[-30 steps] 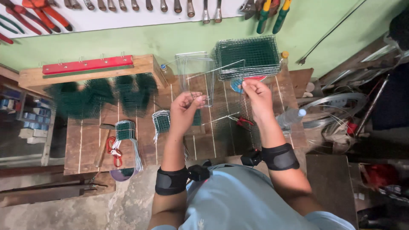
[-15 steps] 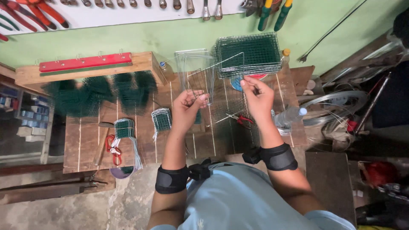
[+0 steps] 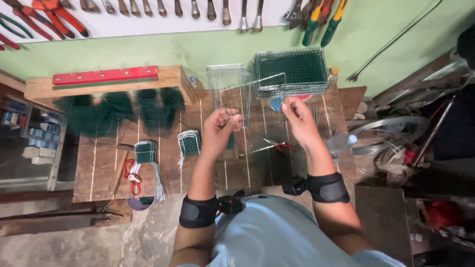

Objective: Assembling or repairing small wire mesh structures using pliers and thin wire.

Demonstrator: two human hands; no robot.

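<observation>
Two hands up over the wooden workbench point(image 3: 163, 163), both pinched shut on one thin wire mesh panel point(image 3: 252, 96): left hand point(image 3: 220, 129) grips its lower left edge, right hand point(image 3: 297, 114) grips the right edge near the corner. The panel is held in the air, tilted, just in front of the stack of green mesh panels point(image 3: 292, 71) against the green wall. More bare wire pieces lie flat under the hands, red-handled pliers point(image 3: 282, 147) among them, and a plastic bottle point(image 3: 341, 143) is just beside the right forearm. Risks, as a judgement: the panel is flimsy and held only at two edge points, so uneven pull could rack or bend it; cut wire ends could prick fingertips; a swung corner could snag the stack behind it; an elbow shift could knock the bottle over.
</observation>
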